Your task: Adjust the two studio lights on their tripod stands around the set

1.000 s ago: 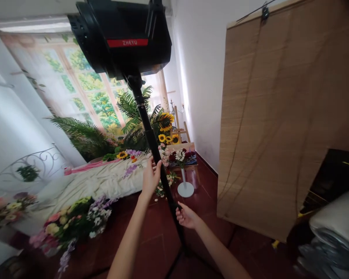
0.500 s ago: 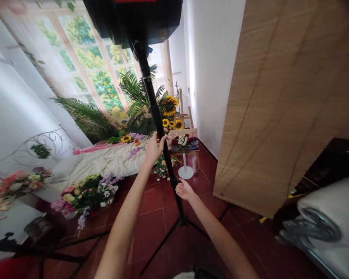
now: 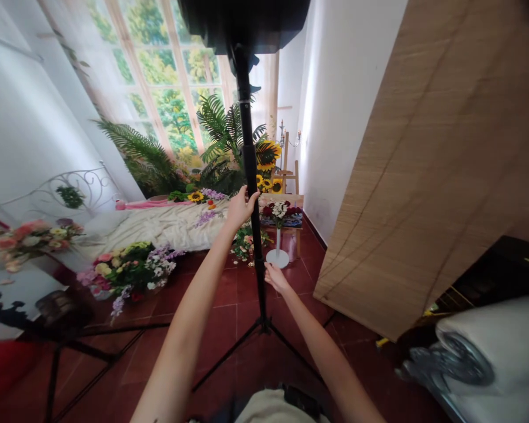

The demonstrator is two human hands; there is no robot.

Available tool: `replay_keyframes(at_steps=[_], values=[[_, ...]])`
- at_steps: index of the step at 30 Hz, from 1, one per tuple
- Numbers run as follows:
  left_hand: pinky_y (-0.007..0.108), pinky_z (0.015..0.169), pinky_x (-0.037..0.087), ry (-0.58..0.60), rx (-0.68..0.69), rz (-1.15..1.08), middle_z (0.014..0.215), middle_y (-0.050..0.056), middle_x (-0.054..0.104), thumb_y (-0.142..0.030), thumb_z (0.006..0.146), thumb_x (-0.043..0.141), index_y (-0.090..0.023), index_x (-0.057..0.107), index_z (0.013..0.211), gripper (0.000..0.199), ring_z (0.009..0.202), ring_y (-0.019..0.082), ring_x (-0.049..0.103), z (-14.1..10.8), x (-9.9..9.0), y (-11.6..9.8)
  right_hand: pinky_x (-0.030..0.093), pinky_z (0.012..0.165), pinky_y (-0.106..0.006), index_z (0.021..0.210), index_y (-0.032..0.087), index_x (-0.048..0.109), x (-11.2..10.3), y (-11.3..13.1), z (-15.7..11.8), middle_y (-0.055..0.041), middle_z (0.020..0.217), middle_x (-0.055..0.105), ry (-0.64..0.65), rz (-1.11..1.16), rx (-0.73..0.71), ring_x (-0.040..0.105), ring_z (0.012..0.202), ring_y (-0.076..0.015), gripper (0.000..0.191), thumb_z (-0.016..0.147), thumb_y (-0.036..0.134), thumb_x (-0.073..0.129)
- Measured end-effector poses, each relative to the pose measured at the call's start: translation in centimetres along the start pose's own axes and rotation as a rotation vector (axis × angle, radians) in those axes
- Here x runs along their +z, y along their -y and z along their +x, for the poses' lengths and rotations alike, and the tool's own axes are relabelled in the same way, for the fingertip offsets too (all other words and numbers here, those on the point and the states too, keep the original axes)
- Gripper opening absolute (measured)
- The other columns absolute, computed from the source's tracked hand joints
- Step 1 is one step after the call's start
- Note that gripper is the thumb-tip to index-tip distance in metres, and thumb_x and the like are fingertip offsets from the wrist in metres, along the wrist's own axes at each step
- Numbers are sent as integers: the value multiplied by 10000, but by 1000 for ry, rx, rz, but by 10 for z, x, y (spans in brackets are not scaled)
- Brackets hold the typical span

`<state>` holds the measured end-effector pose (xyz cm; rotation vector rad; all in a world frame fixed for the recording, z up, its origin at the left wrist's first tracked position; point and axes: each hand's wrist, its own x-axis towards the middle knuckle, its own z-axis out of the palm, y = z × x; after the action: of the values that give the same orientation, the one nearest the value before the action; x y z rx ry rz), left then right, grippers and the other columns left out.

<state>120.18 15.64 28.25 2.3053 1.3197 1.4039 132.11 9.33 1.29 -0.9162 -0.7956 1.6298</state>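
A black light stand (image 3: 249,158) rises in front of me, its legs spread on the floor. On top sits a bulky black studio light head (image 3: 251,26), cut off by the upper edge. My left hand (image 3: 242,209) is closed around the middle of the pole, thumb on the right side. Lower down, my right hand (image 3: 276,278) has its fingers pinched at the collar on the pole's right side, where a small black tightening knob sits mostly hidden behind them.
Beyond the stand is a bed with cream bedding (image 3: 171,229) and flower bunches (image 3: 136,267). A white pedestal (image 3: 277,258) with flowers stands close behind the pole. To the right hangs a bamboo blind (image 3: 379,164), near a silver-framed seat (image 3: 494,358). Black stand legs (image 3: 110,352) lie at left.
The pole looks more upright, with its top shifted right in view and the surroundings turned slightly. Both hands keep to the same places on the stand.
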Motion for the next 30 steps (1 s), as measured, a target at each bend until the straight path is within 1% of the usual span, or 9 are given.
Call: replay_keyframes(at_steps=[3,8,10,13,16,21,24,26,30], values=[[281,726,484,-8,-8,-1,984,115,714,-451,909,516,-138,552,1169,408,805,205,671,-2,0,0,345,514,-172,689,225,405,-13,4,-4,100,559,357,-25,-197,-106,329,494,-79,318,811,351,671],[284,725,482,-16,-17,12,953,103,716,-457,914,502,-155,554,1153,389,778,202,668,0,0,2,400,722,-255,714,219,462,-29,31,1,-1,727,512,108,-1068,-455,486,724,-158,203,817,235,636],[281,720,483,1,-6,3,967,102,711,-463,914,494,-156,552,1143,387,774,196,665,-1,0,6,391,774,-266,724,214,481,-32,40,5,-29,769,546,131,-1198,-479,522,814,-180,169,791,161,627],[286,707,483,71,4,17,947,103,701,-469,893,523,-148,563,1100,384,768,197,655,-14,5,17,388,739,-257,682,211,467,-37,44,8,-20,712,541,81,-1187,-430,546,805,-179,193,760,121,619],[300,709,473,196,-55,96,870,85,686,-457,868,561,-150,563,1079,372,764,212,644,-46,19,36,387,601,-233,687,216,434,-40,32,7,33,602,489,37,-1120,-364,519,625,-143,218,778,227,632],[304,688,471,274,-174,109,782,78,678,-442,895,511,-149,550,1091,355,714,221,662,-111,58,71,404,461,-216,890,207,476,-34,11,4,52,652,548,-38,-650,-75,492,512,-109,406,702,475,718],[309,706,479,299,-226,105,794,89,696,-414,889,528,-150,536,1122,353,748,240,685,-137,77,87,517,673,-272,1037,202,509,-15,35,7,-59,996,627,-161,-568,-346,608,797,-151,499,681,452,753],[309,713,488,320,-254,89,814,90,707,-400,878,546,-156,518,1164,376,783,250,697,-147,85,95,509,857,-329,1138,225,506,3,68,10,-95,1202,583,-127,-589,-566,592,1024,-185,508,732,438,725],[310,755,510,343,-287,35,922,92,723,-369,854,582,-183,504,1204,404,870,249,704,-155,93,104,472,970,-370,1219,234,493,46,133,22,-97,1254,585,-19,-684,-777,570,1140,-208,475,814,410,669]])
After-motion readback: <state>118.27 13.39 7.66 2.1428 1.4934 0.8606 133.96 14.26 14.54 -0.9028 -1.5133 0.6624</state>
